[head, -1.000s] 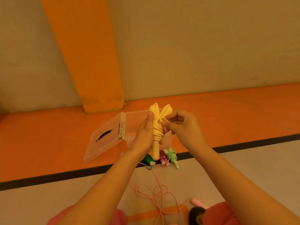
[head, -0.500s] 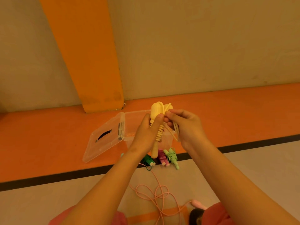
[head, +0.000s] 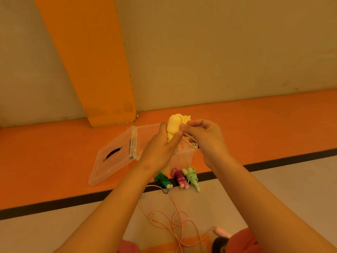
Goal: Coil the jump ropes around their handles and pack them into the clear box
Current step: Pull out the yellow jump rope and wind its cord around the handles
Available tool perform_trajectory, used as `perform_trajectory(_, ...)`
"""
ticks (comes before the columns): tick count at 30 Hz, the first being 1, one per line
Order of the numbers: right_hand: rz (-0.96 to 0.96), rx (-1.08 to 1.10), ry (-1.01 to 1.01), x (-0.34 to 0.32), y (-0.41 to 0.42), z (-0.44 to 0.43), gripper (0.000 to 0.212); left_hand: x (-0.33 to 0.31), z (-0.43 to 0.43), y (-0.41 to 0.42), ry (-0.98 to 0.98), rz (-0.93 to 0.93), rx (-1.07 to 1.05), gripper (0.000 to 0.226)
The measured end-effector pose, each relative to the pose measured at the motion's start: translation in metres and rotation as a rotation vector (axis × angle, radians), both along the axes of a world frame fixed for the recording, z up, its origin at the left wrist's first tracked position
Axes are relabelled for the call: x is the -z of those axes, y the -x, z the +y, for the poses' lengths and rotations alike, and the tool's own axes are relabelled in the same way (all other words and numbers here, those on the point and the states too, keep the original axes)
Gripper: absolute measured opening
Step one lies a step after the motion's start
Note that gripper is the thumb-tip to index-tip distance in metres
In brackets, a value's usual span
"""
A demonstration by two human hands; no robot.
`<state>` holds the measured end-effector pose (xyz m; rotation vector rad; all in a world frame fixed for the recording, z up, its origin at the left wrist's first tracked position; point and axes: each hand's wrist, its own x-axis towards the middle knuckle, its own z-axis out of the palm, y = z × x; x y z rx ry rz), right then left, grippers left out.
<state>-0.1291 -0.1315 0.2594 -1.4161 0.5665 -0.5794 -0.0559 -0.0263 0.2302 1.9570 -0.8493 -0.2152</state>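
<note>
Head view puts the task somewhere past its middle, by my reading. The left hand (head: 160, 148) is curled round the paired handles of the yellow jump rope (head: 174, 124). Their rounded tops stick up above its fingers, and several turns of cord show just under its thumb. The right hand (head: 204, 139) meets the left at the fingertips and pinches a loose run of the yellow cord (head: 188, 141) right beside the handle tops. That strand slants down and away beneath the right palm, so this coil looks unfinished, with its tail yet to be wound or tucked in. Directly behind and below the two hands sits the clear box (head: 182, 159), its lid (head: 113, 161) swung open on the left hand's side. The hands cover most of the inside, and I cannot tell whether anything lies in it. Below the gripped bundle, nearer the person and just outside the box, three ropes lie side by side, each wound on its handles: a dark green rope (head: 162, 179), a magenta rope (head: 179, 177) and a light green rope (head: 191, 176). These look coiled but not packed. Further below the grip, close to the person's knees, a pink rope (head: 175, 218) lies in loose loops on the floor, with one pink handle (head: 222, 231) out under the right forearm. Nobody is touching it, so its coiling has not begun. As far as can be seen, packing all five ropes into the box remains to be done.
</note>
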Motion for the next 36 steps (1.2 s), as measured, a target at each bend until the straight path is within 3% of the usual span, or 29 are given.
perform_trajectory(7, -0.062, 0.057, 0.119, -0.004, -0.008, -0.002, 0.023, -0.006, -0.008, 0.003, 0.034, -0.065, -0.053, 0.043)
perform_trajectory(15, -0.185, 0.033, -0.172, -0.010, -0.015, -0.004, 0.031, -0.016, -0.015, 0.000, 0.023, -0.013, -0.166, 0.045)
perform_trajectory(21, -0.272, -0.125, -0.353, -0.016, -0.015, -0.005, 0.029, -0.020, -0.015, 0.001, -0.015, -0.036, -0.215, 0.045)
perform_trajectory(25, -0.252, -0.231, -0.250, -0.016, -0.016, 0.002, 0.023, -0.024, -0.012, 0.004, -0.012, -0.001, -0.225, 0.043)
perform_trajectory(28, -0.179, -0.174, -0.132, -0.012, -0.014, 0.009, 0.025, -0.022, -0.010, 0.010, -0.040, -0.007, -0.228, 0.043)
perform_trajectory(32, -0.253, -0.177, -0.142, -0.016, -0.008, 0.015, 0.020, -0.024, -0.006, 0.016, 0.021, 0.010, -0.254, 0.038)
perform_trajectory(36, -0.264, -0.130, 0.003, -0.009, 0.004, 0.019, 0.026, -0.020, 0.000, 0.024, 0.078, 0.044, -0.260, 0.037)
